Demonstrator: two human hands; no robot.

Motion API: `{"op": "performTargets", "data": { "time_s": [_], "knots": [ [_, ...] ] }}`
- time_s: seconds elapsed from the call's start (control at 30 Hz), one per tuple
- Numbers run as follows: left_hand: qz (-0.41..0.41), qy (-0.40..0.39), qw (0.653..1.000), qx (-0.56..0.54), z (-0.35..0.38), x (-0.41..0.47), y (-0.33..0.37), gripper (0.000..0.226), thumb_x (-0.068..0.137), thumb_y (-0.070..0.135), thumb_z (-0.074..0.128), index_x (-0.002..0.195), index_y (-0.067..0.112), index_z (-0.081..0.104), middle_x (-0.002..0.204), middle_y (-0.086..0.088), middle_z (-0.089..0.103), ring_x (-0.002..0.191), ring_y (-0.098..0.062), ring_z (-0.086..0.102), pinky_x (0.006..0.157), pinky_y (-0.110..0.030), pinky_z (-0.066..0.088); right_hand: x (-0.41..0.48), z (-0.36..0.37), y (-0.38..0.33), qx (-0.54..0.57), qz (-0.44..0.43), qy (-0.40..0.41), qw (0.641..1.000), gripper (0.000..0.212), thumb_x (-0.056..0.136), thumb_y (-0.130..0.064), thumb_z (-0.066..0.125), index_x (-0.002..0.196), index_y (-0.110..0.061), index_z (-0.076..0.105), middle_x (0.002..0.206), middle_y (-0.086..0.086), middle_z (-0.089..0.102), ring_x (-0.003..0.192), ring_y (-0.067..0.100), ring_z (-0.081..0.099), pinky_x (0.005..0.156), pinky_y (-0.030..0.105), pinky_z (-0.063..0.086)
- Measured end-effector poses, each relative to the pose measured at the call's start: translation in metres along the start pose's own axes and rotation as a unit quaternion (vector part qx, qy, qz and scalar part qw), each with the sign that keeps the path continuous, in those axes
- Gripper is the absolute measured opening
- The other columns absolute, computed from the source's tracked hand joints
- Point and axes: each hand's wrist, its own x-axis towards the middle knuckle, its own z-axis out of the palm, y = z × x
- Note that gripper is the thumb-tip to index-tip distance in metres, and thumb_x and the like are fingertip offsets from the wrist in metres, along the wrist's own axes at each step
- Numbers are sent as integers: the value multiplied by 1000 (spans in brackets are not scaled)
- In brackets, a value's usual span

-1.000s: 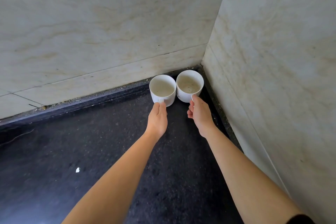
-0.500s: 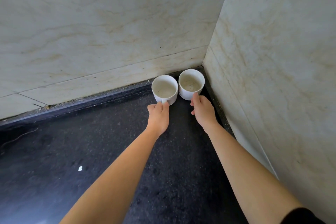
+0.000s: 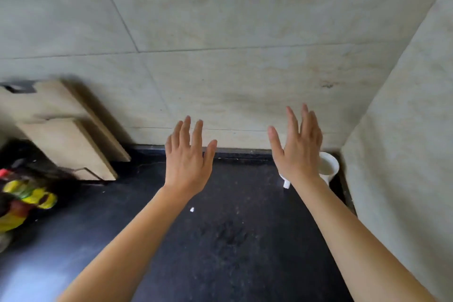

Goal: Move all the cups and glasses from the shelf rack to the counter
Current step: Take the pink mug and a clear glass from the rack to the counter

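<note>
Above the dark counter (image 3: 232, 240), the left hand (image 3: 187, 159) and right hand (image 3: 297, 149) hover spread and empty, seemingly freed to fetch more, while white cups (image 3: 328, 165) sit behind, tucked into the wall corner.

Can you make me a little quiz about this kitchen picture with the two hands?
1. True or false: the left hand is holding a cup.
2. Where is the white cup? A) in the corner of the black counter, partly behind the right hand; B) on top of the wooden boards; C) in the left hand.
3. Fill in: the wooden boards lean against the ____.

Key:
1. False. Both hands are open, fingers spread, holding nothing.
2. A.
3. Wall.
</note>
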Motion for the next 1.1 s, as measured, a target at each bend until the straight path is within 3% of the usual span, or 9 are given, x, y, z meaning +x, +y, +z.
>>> {"op": "performTargets", "data": {
  "time_s": [0.2, 0.43, 0.57, 0.8, 1.1],
  "knots": [
    [-133, 109, 980, 97, -117, -82, -111, 64, 100, 49, 32, 149, 7, 37, 158, -24, 27, 145, -43, 23, 111, -60, 26, -14, 20, -167, 72, -189, -38, 979, 70, 102, -55, 36, 158, -15, 28, 168, 20, 11, 153, 43, 14, 121, 58, 18],
    [-266, 213, 928, 151, -249, -236, -221, 63, 100, 49, 33, 150, 10, 36, 160, -21, 25, 148, -38, 18, 115, -58, 22, -108, 19, -377, 183, -367, -39, 911, 75, 101, -57, 39, 159, -15, 22, 168, 19, 14, 154, 40, 13, 121, 57, 17],
    [-313, 250, 896, 189, -323, -356, -279, 64, 99, 49, 34, 151, 10, 35, 161, -20, 23, 149, -38, 16, 117, -57, 18, -209, 17, -498, 225, -454, -38, 862, 74, 100, -58, 41, 160, -18, 22, 168, 18, 15, 154, 41, 14, 120, 59, 18],
    [-427, 244, 824, 281, -459, -605, -368, 68, 98, 51, 30, 150, 8, 36, 160, -23, 23, 146, -42, 20, 113, -64, 20, -454, 11, -694, 302, -568, -90, 760, 74, 100, -55, 46, 159, -16, 28, 168, 19, 15, 152, 43, 15, 119, 60, 17],
    [-584, 263, 685, 347, -554, -862, -402, 71, 98, 57, 24, 150, 9, 33, 161, -21, 21, 147, -38, 16, 114, -64, 19, -721, -14, -855, 369, -683, -184, 602, 75, 97, -58, 44, 158, -18, 29, 168, 17, 15, 152, 41, 19, 121, 56, 15]
  ]
}}
